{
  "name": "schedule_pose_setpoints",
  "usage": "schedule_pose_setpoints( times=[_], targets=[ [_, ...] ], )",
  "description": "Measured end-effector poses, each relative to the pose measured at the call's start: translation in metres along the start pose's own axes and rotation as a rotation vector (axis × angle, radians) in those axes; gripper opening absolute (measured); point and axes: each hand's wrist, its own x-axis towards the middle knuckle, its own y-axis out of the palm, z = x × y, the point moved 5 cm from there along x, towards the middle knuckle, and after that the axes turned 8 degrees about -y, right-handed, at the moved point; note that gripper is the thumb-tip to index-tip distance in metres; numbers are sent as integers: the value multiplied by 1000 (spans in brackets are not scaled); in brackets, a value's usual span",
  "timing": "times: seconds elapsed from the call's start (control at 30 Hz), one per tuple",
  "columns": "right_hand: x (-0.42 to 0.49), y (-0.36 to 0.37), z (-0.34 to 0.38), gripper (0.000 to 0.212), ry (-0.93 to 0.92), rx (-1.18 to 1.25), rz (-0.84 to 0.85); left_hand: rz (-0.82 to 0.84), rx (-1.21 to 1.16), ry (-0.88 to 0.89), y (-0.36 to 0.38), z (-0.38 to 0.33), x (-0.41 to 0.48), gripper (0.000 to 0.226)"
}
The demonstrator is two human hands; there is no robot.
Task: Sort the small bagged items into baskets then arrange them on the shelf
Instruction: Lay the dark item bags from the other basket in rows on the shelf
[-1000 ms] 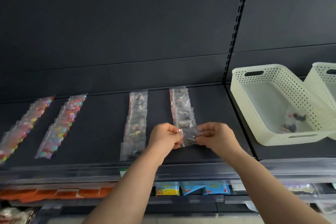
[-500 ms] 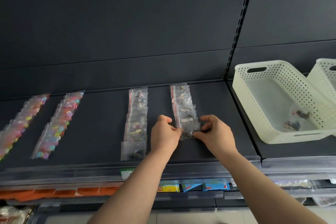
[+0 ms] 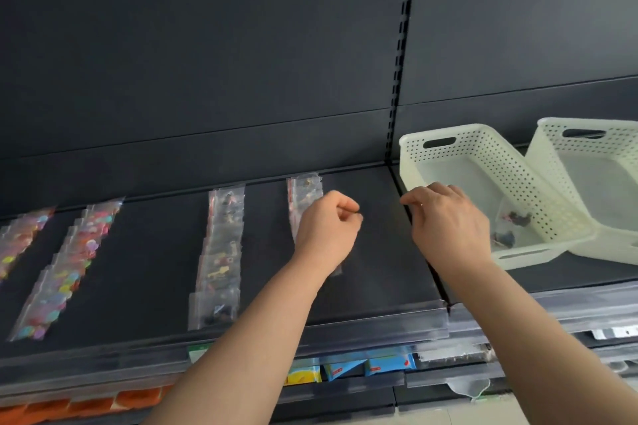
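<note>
- Two bare hands reach over a dark shelf [image 3: 379, 279], seen from behind the forearms.
- Left hand [image 3: 326, 228]: fingers curled into a fist, thumb tip against the forefinger, nothing visible in its grip. It hovers over the fourth row of bags [image 3: 305, 193] and hides that row's near part.
- Right hand [image 3: 445, 221]: knuckles up, fingers loosely bent, nothing visible in them; the palm is hidden. It is at the near left corner of the first basket [image 3: 483, 145], in front of its wall.
- First basket: cream, perforated, standing on the shelf to the right of the slotted upright. Two small clear bags [image 3: 512, 219] holding dark items lie on its floor towards the right wall.
- Second basket [image 3: 587, 128]: same kind, further right, its left side overlapping the first basket's right rim.
- Four rows of small bags lie overlapped on the shelf, running front to back. From the left: first colourful row [image 3: 17, 245], second colourful row [image 3: 65, 269], third row [image 3: 221, 252] of clear bags with small dark and yellow pieces, then the fourth row under the left hand.
- Below the shelf edge: blue packets [image 3: 386, 364], a yellow packet [image 3: 303, 374] and orange packets [image 3: 86, 405].
</note>
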Motion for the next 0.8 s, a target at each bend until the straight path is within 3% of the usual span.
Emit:
schedule_pose_setpoints(
  times=[0.3, 0.4, 0.57, 0.8],
  targets=[
    [-12, -47, -120, 24, 153, -181, 22, 173, 164, 291, 89, -107, -6, 10],
    [-15, -54, -147, 26, 198, -188, 47, 239, 332, 333, 122, -128, -3, 13],
    [-19, -49, -166, 27, 219, -100, 13, 429, 716, 243, 187, -125, 7, 20],
    [-20, -44, -170, 27, 201, -82, -7, 501, 678, 81, 211, -116, 12, 33]
  ],
)
